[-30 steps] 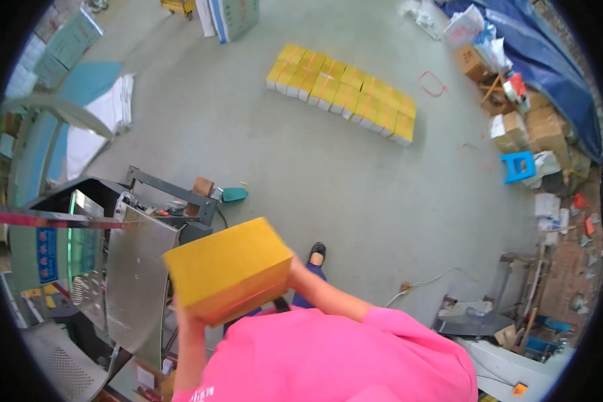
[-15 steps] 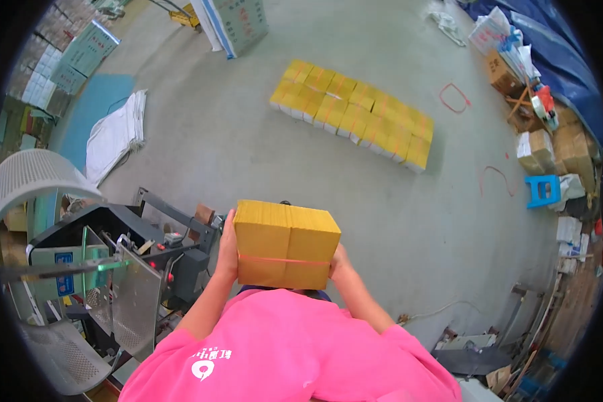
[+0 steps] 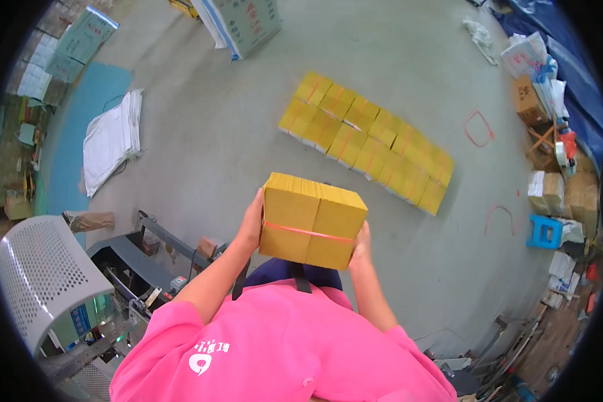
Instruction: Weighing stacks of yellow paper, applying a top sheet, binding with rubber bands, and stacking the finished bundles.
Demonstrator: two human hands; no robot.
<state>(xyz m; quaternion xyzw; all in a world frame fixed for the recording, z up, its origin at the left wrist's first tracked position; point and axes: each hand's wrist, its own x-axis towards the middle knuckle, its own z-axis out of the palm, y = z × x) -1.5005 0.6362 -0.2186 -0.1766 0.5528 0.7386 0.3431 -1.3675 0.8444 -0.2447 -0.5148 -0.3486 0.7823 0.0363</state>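
1. So, far left there's a curved grey perforated panel (image 3: 53, 275), right by a dark machine (image 3: 130, 258).
2. Just past the panel, further up, a pile of white sheets (image 3: 114, 141) lies partly on a blue patch (image 3: 107, 80) of floor.
3. Left hand (image 3: 250, 224) is pressed flat-ish against the left side of the yellow bundle.
4. That yellow bundle (image 3: 308, 231) is up in the air in front of the pink shirt (image 3: 281, 342), pink band around it, clamped between both hands.
5. Right hand (image 3: 361, 248) grips the opposite side.
6. Beyond it, two rows of similar yellow bundles (image 3: 368, 144) sit on the floor (image 3: 409, 268).
7. Far right: pink loop (image 3: 478, 129), then a blue stool (image 3: 546, 231).
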